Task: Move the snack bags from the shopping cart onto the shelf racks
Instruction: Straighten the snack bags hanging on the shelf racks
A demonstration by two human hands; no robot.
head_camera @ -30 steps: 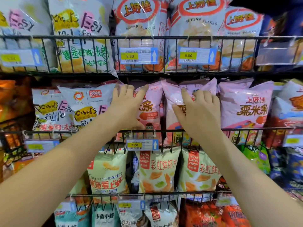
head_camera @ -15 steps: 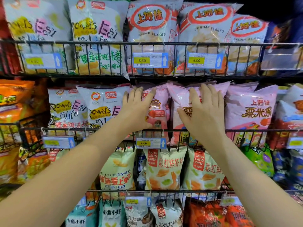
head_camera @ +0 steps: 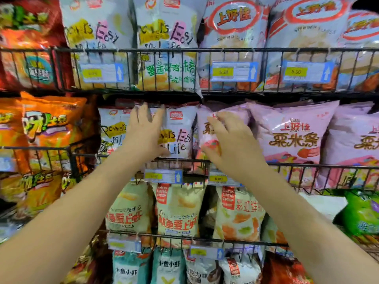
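Our left hand (head_camera: 143,132) lies flat on the white puffy plastic bag (head_camera: 178,138). Whether the right hand (head_camera: 233,146) grips the pink puffy plastic bag (head_camera: 204,119) is unclear. It looks light and crushable, so we would take its top seam.

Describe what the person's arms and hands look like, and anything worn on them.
Left forearm and right forearm are bare, no sleeve in view. The left hand and right hand wear no gloves; no watch, bracelet or ring shows, though motion blur softens detail.

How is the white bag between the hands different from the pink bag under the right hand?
The white bag has black scribbly English words; the pink bag has brown Chinese characters. The white bag shows most of its front; the right hand covers much of the pink bag. Both stand in the same wire rack.
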